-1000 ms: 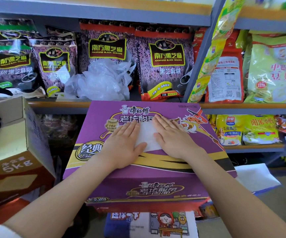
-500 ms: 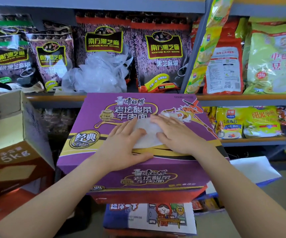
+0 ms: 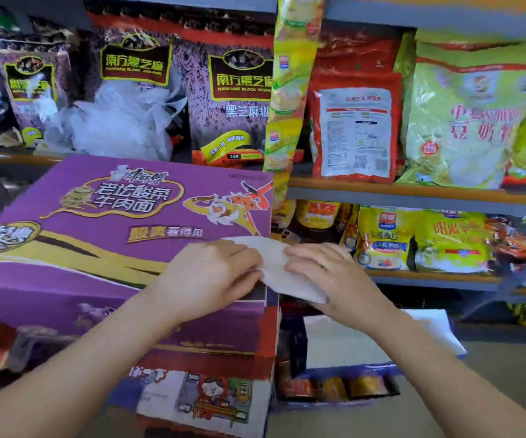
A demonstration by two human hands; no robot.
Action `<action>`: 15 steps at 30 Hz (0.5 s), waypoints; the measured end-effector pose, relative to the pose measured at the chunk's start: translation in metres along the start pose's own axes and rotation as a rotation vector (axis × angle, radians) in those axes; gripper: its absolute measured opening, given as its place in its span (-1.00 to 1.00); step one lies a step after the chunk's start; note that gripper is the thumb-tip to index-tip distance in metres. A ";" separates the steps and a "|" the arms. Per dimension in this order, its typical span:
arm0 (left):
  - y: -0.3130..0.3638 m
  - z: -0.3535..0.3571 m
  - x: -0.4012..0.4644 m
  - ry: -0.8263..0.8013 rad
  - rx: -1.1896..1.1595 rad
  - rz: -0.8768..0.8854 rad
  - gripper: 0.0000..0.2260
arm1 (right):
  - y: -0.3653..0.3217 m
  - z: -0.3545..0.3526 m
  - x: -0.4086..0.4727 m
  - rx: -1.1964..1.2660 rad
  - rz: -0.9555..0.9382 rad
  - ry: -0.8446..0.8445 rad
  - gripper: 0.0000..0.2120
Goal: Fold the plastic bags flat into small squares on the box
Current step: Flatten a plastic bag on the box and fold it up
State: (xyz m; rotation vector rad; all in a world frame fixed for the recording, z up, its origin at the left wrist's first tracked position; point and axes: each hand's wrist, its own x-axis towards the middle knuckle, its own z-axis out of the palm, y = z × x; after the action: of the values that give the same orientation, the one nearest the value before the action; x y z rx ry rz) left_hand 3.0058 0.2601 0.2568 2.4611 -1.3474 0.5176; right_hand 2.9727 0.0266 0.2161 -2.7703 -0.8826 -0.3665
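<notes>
1. Both hands have slid the folded bag (image 3: 282, 273) off the middle of the purple box (image 3: 122, 216) to its near right corner, and the bag now hangs half past that corner, no longer pressed flat under open palms.
2. Grip check: the left hand (image 3: 214, 273) has its fingers curled onto the bag's left edge, pinching it right at the box corner. The right hand (image 3: 328, 276) lies over the bag's right half with the fingers curved down on it; the thumb is hidden underneath, so it looks like a hold, though I can't see the pinch itself.
3. By my reading, this packet is nearly done: it is small and white, and more of a lopsided wedge than a square.
4. To finish well, bring it back fully onto the box top, where there is a hard face to press against. Out past the corner it has nothing under it and the layers may spring apart.
5. Square the edges before the last crease, then run flat fingers outward to push the trapped air from the slippery film.
6. More work waits: a loose heap of clear bags (image 3: 119, 121) sits on the shelf (image 3: 413, 191) just behind the box, in front of the dark sesame packets (image 3: 236, 99).
</notes>
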 end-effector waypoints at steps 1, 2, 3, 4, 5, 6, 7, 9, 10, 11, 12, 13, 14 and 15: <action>0.011 0.004 0.006 0.004 -0.022 -0.024 -0.77 | 0.011 0.000 -0.008 0.055 -0.012 0.074 -0.67; 0.022 0.008 0.012 0.014 -0.048 -0.047 -0.79 | 0.019 -0.002 -0.016 0.177 0.000 0.119 -0.74; 0.033 0.012 0.019 0.020 -0.088 -0.075 -0.79 | 0.027 -0.008 -0.023 0.343 0.047 0.148 -0.79; 0.043 0.018 0.026 0.026 -0.131 -0.105 -0.76 | 0.038 -0.015 -0.031 0.523 0.123 0.160 -0.83; 0.054 0.026 0.033 0.020 -0.167 -0.135 -0.70 | 0.050 -0.022 -0.040 0.679 0.211 0.164 -0.87; 0.065 0.038 0.042 0.021 -0.180 -0.156 -0.66 | 0.063 -0.027 -0.048 0.798 0.309 0.166 -0.91; 0.077 0.052 0.051 0.030 -0.187 -0.182 -0.67 | 0.076 -0.032 -0.057 0.863 0.389 0.176 -0.95; 0.099 0.086 0.071 0.080 -0.265 -0.279 -0.71 | 0.106 -0.030 -0.076 0.964 0.515 0.200 -0.89; 0.107 0.106 0.081 0.099 -0.339 -0.354 -0.71 | 0.120 -0.025 -0.086 0.992 0.596 0.199 -0.82; 0.112 0.126 0.092 0.091 -0.424 -0.444 -0.70 | 0.136 -0.019 -0.097 1.009 0.674 0.190 -0.79; 0.115 0.148 0.102 0.064 -0.498 -0.536 -0.69 | 0.154 -0.010 -0.110 1.020 0.728 0.153 -0.84; 0.116 0.172 0.108 0.020 -0.547 -0.621 -0.70 | 0.171 0.001 -0.122 1.027 0.795 0.111 -0.90; 0.114 0.198 0.112 -0.035 -0.566 -0.695 -0.75 | 0.189 0.016 -0.135 1.029 0.855 0.072 -0.83; 0.111 0.224 0.115 -0.094 -0.554 -0.753 -0.81 | 0.208 0.032 -0.149 1.036 0.935 0.039 -0.76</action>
State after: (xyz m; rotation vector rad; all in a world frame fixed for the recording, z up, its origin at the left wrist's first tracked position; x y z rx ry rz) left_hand 3.0079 0.0236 0.1158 2.2779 -0.4085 -0.1407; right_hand 2.9829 -0.2106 0.1156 -1.8560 0.2748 0.1772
